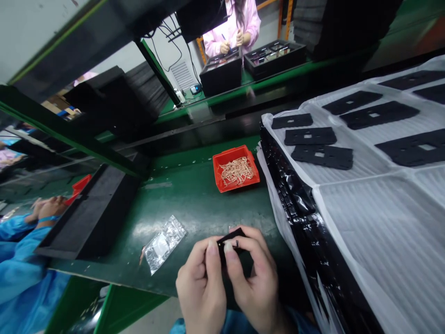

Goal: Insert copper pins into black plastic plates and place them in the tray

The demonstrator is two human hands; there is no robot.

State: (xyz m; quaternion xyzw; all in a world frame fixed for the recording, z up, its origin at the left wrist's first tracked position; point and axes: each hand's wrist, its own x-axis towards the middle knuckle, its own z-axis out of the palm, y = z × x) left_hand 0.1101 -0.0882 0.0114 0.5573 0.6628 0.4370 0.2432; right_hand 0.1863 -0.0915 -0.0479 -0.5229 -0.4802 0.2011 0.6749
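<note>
My left hand (205, 283) and my right hand (252, 273) are close together over the front edge of the green bench. Between them they grip a small flat black piece (232, 235), with both thumbs pressed on its near face. A tiny pale spot shows on the piece by my left thumb. Fingers cover much of it, so its full outline is hidden. Left of my hands lies a clear plastic bag (165, 243) with a white label. Beyond them stands a red bin (219, 178) holding many thin pale strips.
At right, flat black pieces with square holes (321, 157) lie on white sheeting (382, 222) above a black-wrapped side. A black foam tray (93, 208) stands at left beside a co-worker's hands (52, 208). Across the bench a person in pink works behind black boxes (274, 58).
</note>
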